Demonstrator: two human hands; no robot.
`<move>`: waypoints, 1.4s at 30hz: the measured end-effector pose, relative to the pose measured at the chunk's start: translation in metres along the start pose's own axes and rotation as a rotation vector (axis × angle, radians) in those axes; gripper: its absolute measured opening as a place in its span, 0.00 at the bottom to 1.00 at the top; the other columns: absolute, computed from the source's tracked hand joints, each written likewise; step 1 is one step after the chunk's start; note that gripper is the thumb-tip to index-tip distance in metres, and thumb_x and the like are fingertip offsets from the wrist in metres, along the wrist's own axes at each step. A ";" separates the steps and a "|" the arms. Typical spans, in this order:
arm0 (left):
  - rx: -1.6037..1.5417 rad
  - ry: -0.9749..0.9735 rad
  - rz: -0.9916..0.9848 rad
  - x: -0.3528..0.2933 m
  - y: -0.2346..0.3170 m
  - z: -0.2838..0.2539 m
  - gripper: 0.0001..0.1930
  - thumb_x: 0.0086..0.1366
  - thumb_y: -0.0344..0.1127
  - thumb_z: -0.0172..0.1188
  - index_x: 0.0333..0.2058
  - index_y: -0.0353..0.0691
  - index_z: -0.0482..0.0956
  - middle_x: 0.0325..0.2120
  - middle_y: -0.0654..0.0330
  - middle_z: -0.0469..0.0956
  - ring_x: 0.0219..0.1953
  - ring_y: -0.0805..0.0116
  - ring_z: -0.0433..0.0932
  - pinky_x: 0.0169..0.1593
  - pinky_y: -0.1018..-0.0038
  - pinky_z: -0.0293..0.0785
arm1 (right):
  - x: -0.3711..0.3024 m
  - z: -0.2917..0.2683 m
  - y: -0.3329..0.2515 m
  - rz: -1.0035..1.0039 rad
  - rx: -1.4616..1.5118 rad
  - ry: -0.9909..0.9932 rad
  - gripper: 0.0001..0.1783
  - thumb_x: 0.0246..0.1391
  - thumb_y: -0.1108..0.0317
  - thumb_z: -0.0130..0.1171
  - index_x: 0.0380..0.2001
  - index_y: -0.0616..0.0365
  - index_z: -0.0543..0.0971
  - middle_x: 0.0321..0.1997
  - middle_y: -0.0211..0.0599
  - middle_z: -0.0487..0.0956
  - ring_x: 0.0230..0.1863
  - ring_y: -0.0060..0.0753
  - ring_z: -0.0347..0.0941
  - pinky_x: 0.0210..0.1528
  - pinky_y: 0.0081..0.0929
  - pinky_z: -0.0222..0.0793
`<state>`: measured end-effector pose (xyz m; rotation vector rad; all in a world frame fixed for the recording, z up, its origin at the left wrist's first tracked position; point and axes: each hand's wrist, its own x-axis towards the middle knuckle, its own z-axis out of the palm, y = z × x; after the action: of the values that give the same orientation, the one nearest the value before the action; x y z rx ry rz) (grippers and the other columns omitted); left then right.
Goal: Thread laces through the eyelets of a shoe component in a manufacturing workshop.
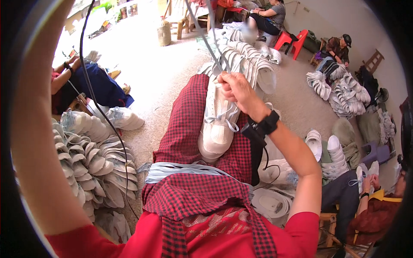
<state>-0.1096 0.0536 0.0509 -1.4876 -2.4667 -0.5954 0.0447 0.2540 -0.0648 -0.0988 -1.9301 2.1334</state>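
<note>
A white sneaker rests on my lap over a red-and-black checked apron, its toe toward me. A light blue shoelace is threaded across its front eyelets, with a loop hanging at the side. Fingers pinched, my right hand grips the grey-blue shoelace at the upper part of the shoe. From there two lengths of it run up past the top edge. My left forearm rises along the left side, but the hand itself is out of view. A bundle of light blue laces lies across my waist.
Stacked white shoes fill the floor at my left, and more shoes lie ahead. A black cable hangs down on the left. At right, a seated person handles a shoe; others sit farther off near a red chair.
</note>
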 end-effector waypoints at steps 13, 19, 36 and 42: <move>-0.677 -0.314 0.173 -0.081 0.010 0.151 0.17 0.57 0.32 0.70 0.44 0.33 0.77 0.35 0.57 0.79 0.33 0.67 0.80 0.38 0.71 0.78 | 0.025 -0.021 0.013 0.123 -0.132 -0.062 0.12 0.62 0.61 0.51 0.29 0.58 0.73 0.16 0.17 0.56 0.15 0.12 0.48 0.15 0.20 0.38; -0.879 -0.431 0.135 -0.079 -0.001 0.165 0.09 0.60 0.28 0.69 0.36 0.33 0.79 0.35 0.65 0.75 0.31 0.79 0.75 0.36 0.79 0.73 | 0.030 -0.026 0.019 0.142 -0.099 -0.062 0.12 0.61 0.63 0.51 0.28 0.58 0.74 0.16 0.16 0.56 0.14 0.12 0.48 0.14 0.20 0.38; -0.384 -0.026 0.076 -0.104 0.036 0.174 0.16 0.63 0.25 0.58 0.48 0.36 0.66 0.18 0.52 0.72 0.19 0.56 0.76 0.24 0.61 0.68 | 0.024 -0.021 0.019 0.103 -0.153 -0.069 0.13 0.62 0.61 0.49 0.27 0.57 0.74 0.17 0.15 0.56 0.15 0.10 0.47 0.15 0.18 0.39; -0.485 0.096 0.266 -0.139 0.052 0.160 0.16 0.62 0.26 0.63 0.47 0.35 0.71 0.28 0.53 0.75 0.24 0.52 0.77 0.31 0.61 0.74 | 0.020 -0.020 0.016 0.052 -0.194 -0.103 0.13 0.62 0.61 0.49 0.27 0.56 0.74 0.17 0.15 0.57 0.15 0.10 0.47 0.15 0.17 0.40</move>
<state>0.0078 0.0341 -0.1314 -1.8594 -2.0902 -1.2370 0.0273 0.2769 -0.0804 -0.0782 -2.2140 2.0135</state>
